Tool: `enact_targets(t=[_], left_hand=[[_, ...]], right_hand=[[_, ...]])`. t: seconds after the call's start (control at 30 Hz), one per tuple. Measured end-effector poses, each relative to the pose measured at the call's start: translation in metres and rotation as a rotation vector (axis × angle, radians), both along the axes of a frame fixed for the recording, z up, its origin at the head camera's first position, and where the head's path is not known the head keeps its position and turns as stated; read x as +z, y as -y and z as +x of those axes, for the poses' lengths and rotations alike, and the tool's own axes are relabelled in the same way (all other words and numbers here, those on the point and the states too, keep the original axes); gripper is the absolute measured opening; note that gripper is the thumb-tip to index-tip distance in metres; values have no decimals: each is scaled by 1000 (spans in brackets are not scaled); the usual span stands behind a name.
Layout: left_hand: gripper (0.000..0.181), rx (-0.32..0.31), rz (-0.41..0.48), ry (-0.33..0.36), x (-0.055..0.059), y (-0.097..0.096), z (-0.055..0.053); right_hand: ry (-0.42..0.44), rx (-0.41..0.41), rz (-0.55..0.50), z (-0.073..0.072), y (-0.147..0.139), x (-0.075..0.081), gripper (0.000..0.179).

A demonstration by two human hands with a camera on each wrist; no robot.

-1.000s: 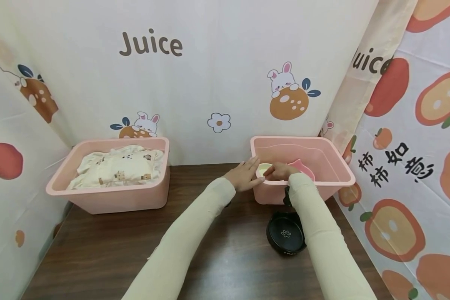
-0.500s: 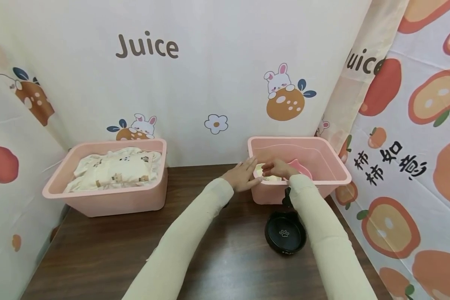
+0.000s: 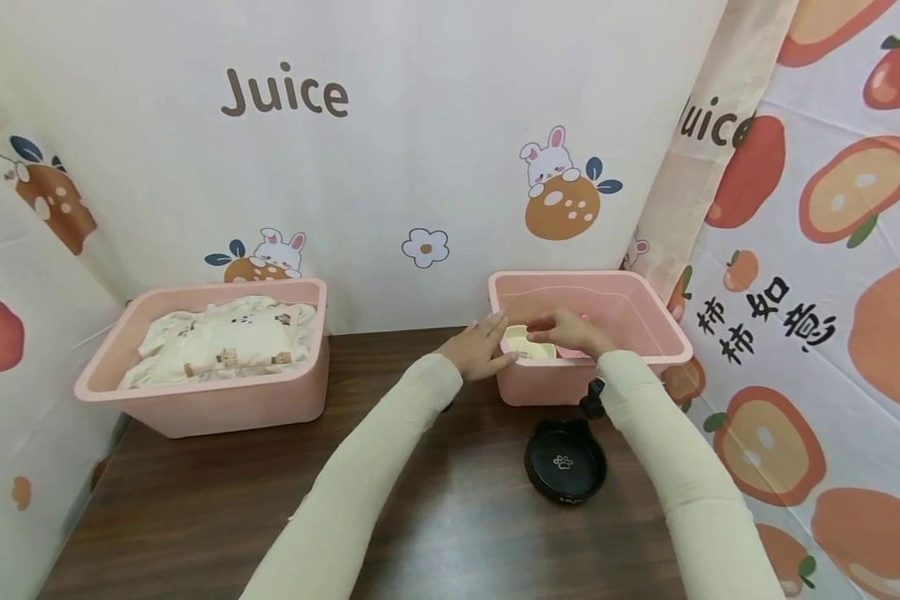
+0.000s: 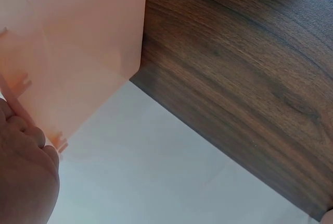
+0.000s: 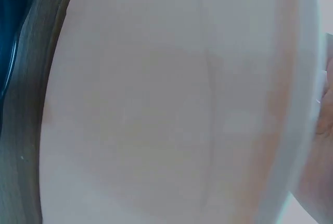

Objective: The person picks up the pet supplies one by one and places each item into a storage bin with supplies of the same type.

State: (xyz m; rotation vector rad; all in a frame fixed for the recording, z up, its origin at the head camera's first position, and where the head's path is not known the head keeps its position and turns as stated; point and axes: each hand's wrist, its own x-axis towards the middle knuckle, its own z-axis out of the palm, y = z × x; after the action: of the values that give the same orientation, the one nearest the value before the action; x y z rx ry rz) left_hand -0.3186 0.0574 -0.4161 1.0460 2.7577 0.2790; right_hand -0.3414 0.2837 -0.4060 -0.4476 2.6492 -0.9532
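My left hand point(image 3: 474, 347) rests on the left rim of the right pink bin point(image 3: 648, 321), its fingers fairly straight. In the left wrist view, the left hand point(image 4: 26, 166) lies along that rim. My right hand point(image 3: 572, 332) hangs over the inside of this bin with loosely bent fingers and nothing visible in its grasp. Just below its fingertips sits a pale yellow bowl point(image 3: 523, 350) with small dark markings. Beside the yellow bowl, a pink bowl point(image 3: 570, 352) shows only partly behind the right hand. The bin's wall point(image 5: 156, 104) fills most of the right wrist view.
A black bowl point(image 3: 565, 462) with a paw print and ear-shaped bumps stands on the brown wooden table point(image 3: 450, 500) in front of the right bin. At left, another pink bin point(image 3: 217, 412) holds a cream patterned cloth point(image 3: 232, 337). Printed curtains point(image 3: 390, 150) hang behind and beside the table.
My right hand has let go of the yellow bowl and moved slightly right of it. More of the yellow bowl shows in the bin. My left hand stays on the rim.
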Motion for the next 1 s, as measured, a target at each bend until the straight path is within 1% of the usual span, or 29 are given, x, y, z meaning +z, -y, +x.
enact_targets(t=[0.1, 0.3, 0.43, 0.5, 0.57, 0.63, 0.7, 0.83, 0.9, 1.0], left_hand=[[76, 3, 7, 9, -1, 0, -1], [75, 19, 36, 17, -3, 0, -2], [75, 15, 35, 3, -5, -1, -3], [76, 14, 27, -4, -5, -2, -3], [77, 13, 26, -8, -6, -1, -3], [78, 13, 23, -8, -7, 0, -3], [78, 17, 22, -6, -8, 0, -3], [78, 21, 17, -2, -8, 1, -3], [78, 17, 14, -4, -7, 0, -4], [78, 8, 22, -6, -7, 0, -4]], right_hand=[[-11, 7, -11, 11, -2, 8, 42], [-42, 56, -71, 34, -5, 21, 43], [-154, 116, -85, 48, -11, 23, 37], [-210, 126, -80, 57, -15, 24, 35], [-247, 129, -80, 65, -17, 25, 34], [-251, 123, -87, 74, -20, 26, 35], [-234, 113, -98, 84, -23, 28, 37], [-223, 91, -87, 105, -31, 31, 39], [-229, 68, -66, 116, -35, 29, 40], [-243, 60, -53, 131, -40, 23, 41]])
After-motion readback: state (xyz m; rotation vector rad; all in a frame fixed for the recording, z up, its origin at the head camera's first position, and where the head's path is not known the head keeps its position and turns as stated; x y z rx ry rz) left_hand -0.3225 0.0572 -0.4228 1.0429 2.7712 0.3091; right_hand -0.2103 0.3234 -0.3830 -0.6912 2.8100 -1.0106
